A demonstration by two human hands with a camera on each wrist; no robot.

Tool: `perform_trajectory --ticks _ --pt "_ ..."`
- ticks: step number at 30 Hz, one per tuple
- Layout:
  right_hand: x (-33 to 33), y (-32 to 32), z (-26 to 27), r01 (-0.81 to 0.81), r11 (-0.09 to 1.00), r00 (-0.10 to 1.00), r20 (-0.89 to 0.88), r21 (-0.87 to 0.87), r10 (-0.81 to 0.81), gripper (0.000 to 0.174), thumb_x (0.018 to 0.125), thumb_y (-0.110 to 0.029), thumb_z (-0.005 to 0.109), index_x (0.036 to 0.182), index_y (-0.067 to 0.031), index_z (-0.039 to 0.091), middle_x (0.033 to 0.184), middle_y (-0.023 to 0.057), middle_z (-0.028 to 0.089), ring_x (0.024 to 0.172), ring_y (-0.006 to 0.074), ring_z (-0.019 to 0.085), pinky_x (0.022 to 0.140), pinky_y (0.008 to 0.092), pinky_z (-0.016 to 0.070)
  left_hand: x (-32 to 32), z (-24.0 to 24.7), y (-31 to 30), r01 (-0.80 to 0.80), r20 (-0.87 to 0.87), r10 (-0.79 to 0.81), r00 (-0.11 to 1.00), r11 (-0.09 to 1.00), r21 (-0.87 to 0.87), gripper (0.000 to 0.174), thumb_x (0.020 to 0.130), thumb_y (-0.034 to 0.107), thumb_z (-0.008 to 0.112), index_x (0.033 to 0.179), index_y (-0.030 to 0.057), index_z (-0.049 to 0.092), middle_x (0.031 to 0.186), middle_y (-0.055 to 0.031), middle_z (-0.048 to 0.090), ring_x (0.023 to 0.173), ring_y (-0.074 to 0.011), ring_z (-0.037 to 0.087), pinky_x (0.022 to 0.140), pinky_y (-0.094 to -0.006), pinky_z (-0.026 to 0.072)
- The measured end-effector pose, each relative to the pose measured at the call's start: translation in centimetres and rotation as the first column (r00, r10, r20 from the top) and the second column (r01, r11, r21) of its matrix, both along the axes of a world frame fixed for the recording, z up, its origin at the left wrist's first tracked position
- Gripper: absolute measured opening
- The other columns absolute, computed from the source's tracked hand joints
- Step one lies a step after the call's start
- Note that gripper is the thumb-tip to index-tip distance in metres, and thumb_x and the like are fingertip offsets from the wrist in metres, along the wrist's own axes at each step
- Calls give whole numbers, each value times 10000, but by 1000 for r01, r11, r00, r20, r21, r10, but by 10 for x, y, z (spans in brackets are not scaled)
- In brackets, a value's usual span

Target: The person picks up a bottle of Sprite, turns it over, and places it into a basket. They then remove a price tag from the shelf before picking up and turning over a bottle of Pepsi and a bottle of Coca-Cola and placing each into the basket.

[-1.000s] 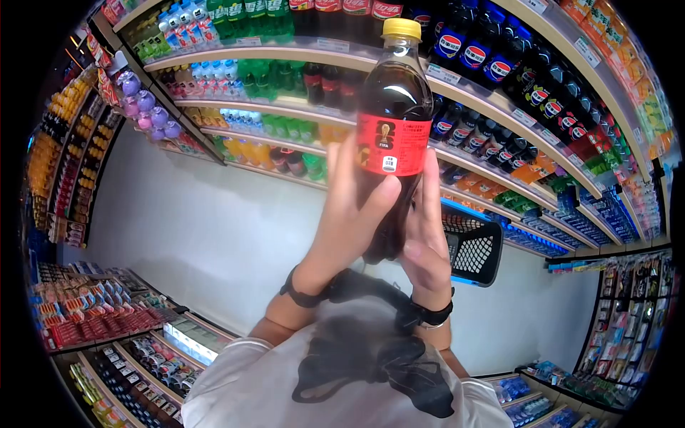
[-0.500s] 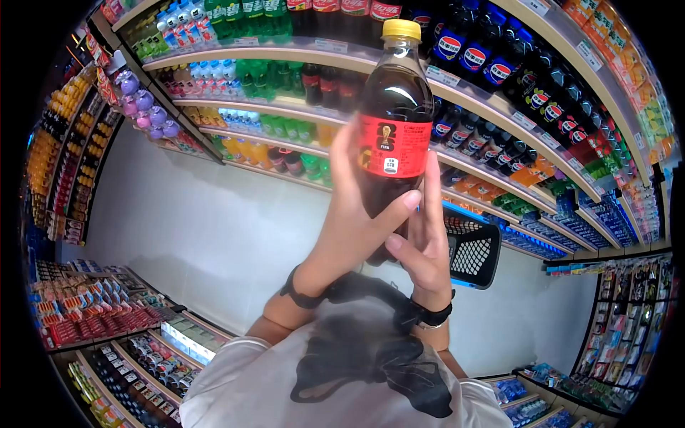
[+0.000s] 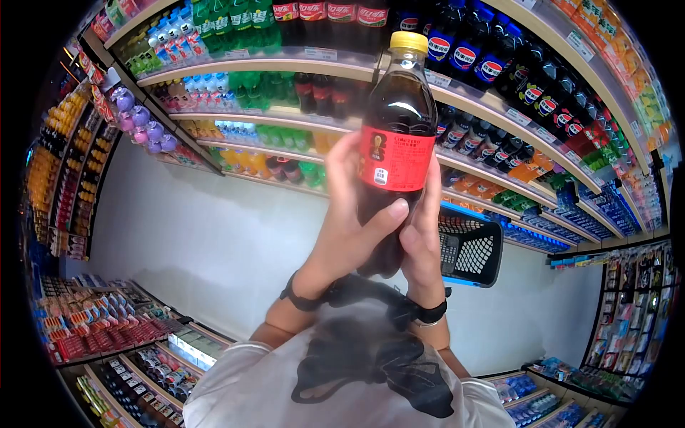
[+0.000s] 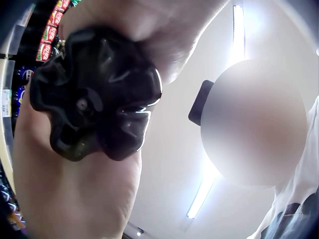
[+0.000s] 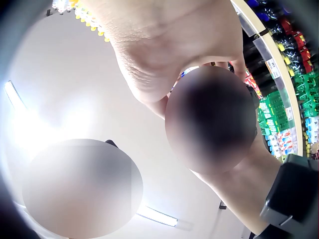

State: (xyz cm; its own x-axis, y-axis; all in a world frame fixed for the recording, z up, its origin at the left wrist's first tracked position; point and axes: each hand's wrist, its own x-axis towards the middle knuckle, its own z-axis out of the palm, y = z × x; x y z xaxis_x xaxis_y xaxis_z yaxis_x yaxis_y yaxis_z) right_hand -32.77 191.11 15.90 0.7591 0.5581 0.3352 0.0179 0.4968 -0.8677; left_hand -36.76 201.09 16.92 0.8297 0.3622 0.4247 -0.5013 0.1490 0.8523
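Observation:
Upright in front of me is a cola bottle (image 3: 399, 160) with a yellow cap, a red label and dark liquid inside. My left hand (image 3: 341, 232) grips its left side, thumb laid across the front just under the label. On the other side my right hand (image 3: 426, 250) holds the lower part, its fingers reaching up beside the label and its thumb at the front. From beneath, the left wrist view shows the bottle's dark lobed base (image 4: 94, 99) against the left palm. A blurred patch covers the base in the right wrist view.
Shelves of drinks curve ahead, with blue-capped cola bottles (image 3: 467, 53) to the right and green bottles (image 3: 239, 25) to the left. A black shopping basket (image 3: 471, 250) is beyond my right hand, over the pale floor (image 3: 193, 214). Other stocked shelves stand at both sides and behind.
The bottle sits slightly lower in view and has turned a little, its label's emblem shifting left. My right thumb moved inward, then back outward; both hands stay on the bottle.

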Motion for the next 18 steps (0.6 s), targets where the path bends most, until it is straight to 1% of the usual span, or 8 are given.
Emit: perform_trajectory --ticks 3,4,7,9,13,14,17,18 --pt "-3 4 -1 67 998 997 35 13 -67 1046 789 -444 642 1481 -46 -33 1525 153 98 1411 265 137 1135 383 107 5 -7 2 -22 -4 22 1000 998 63 796 823 188 645 1411 -3 145 1363 -197 341 1280 -273 357 1072 -404 265" --pt "-3 4 -1 87 996 995 46 11 -87 1041 795 -440 644 1480 -46 -34 1525 153 98 1410 265 137 1135 384 109 7 -8 1 -69 11 68 998 994 82 753 829 228 634 1406 -23 219 1367 -207 353 1290 -281 352 1075 -401 258" --pt "-1 2 -3 115 993 990 79 31 -117 1005 821 -399 646 1479 -44 -25 1527 153 96 1410 263 139 1135 384 115 7 -10 5 -37 -46 42 998 994 106 746 828 269 630 1404 -20 255 1356 -209 359 1286 -292 353 1066 -396 262" --pt "-1 1 -5 127 990 988 85 56 -132 981 831 -367 647 1479 -43 -14 1528 154 95 1410 262 139 1134 381 119 10 -11 3 -65 -65 74 995 989 135 749 823 292 631 1404 -16 272 1321 -200 371 1261 -292 367 1057 -392 269" --pt "2 -2 -7 124 987 986 101 98 -134 919 859 -310 651 1479 -61 21 1504 168 156 1384 287 208 1118 429 185 9 -11 9 -134 -101 183 978 920 369 774 812 300 649 1413 -7 272 1243 -172 382 1202 -284 395 1038 -381 283" --pt "2 -5 -7 115 988 986 111 102 -126 897 871 -294 650 1480 -71 31 1492 173 186 1370 300 243 1110 454 216 10 -11 9 -116 -108 164 981 927 357 779 807 301 658 1410 -9 275 1235 -169 379 1195 -280 397 1035 -379 287" --pt "3 -8 -7 136 986 981 127 92 -147 885 874 -279 647 1478 -68 36 1487 180 197 1365 301 256 1103 453 236 13 -9 6 -97 -102 139 985 936 338 790 787 297 688 1397 -15 292 1211 -161 380 1173 -273 410 1023 -371 301" --pt "3 -8 -7 154 986 979 128 62 -161 899 861 -287 647 1478 -58 35 1499 174 171 1379 288 223 1114 430 201 12 -8 5 -106 -93 147 985 932 347 790 778 290 700 1388 -17 304 1203 -160 388 1166 -273 418 1018 -367 307"
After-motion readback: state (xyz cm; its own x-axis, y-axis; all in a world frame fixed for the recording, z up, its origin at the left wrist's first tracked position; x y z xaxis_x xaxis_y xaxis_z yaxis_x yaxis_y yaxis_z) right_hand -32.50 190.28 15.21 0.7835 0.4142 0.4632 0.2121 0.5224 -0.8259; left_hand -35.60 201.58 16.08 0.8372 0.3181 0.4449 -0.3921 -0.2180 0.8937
